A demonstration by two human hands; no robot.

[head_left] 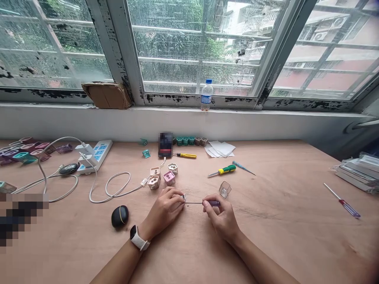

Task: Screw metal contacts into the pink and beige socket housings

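My left hand (pixel 166 209), with a white watch on the wrist, is closed round a small clear part (pixel 183 197) on the wooden table (pixel 281 221). My right hand (pixel 220 215) pinches the purple handle of a thin screwdriver (pixel 207 203). Its metal shaft points left and its tip meets the small part. A clear plastic cube (pixel 225 189) lies just beyond my right hand. Three small pink and beige sharpener-like blocks (pixel 161 176) sit just beyond my left hand.
A phone (pixel 165 144) on a white cable, a power strip (pixel 94 156), a black pebble-like object (pixel 120 216), yellow (pixel 186 155) and green-yellow (pixel 222 170) screwdrivers, a blue one (pixel 343 202) at right, paper squares (pixel 220 148), coloured blocks at left (pixel 26 152), a water bottle (pixel 206 94) on the sill.
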